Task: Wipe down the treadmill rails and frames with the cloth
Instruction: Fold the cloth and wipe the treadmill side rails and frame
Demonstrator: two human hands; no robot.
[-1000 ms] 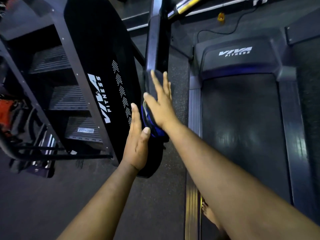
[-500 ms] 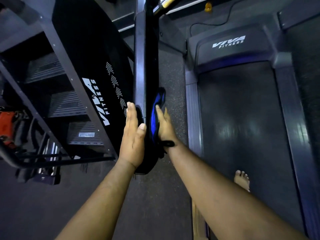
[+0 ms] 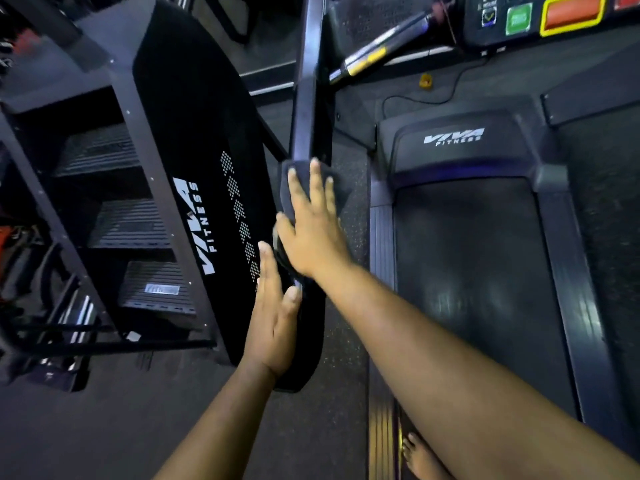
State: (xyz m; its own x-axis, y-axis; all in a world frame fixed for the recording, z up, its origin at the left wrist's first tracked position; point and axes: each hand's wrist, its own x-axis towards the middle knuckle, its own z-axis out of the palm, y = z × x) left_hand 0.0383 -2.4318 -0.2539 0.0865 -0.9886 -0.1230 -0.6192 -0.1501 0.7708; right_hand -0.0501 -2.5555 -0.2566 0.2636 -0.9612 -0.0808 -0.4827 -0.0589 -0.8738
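My right hand (image 3: 313, 226) lies flat with straight, spread fingers on the dark folded cloth (image 3: 341, 195), pressing it against the long dark padded handrail of the treadmill (image 3: 308, 109), which runs from the top centre of the frame down to its rounded end at lower centre. The cloth sits in the middle of the frame, wrapped over the rail under my palm, its edge showing past my fingertips and to their right. My left hand (image 3: 273, 320) is just below and to the left, open, fingers straight and together, resting against the left side of the same rail near its end; it holds nothing. The two hands are close, nearly touching at the left fingertips and the right thumb

To the left stands a black stair-climber side panel with white VIVA FITNESS lettering (image 3: 197, 216), close beside the rail, with grey ribbed steps (image 3: 128, 223) behind it. To the right lies the black treadmill belt (image 3: 474, 278) with its grey side rail (image 3: 381, 244) and a dark motor cover (image 3: 457, 143). A console with green and orange buttons (image 3: 540, 15) is at upper right. My bare foot (image 3: 419, 459) shows at the bottom edge
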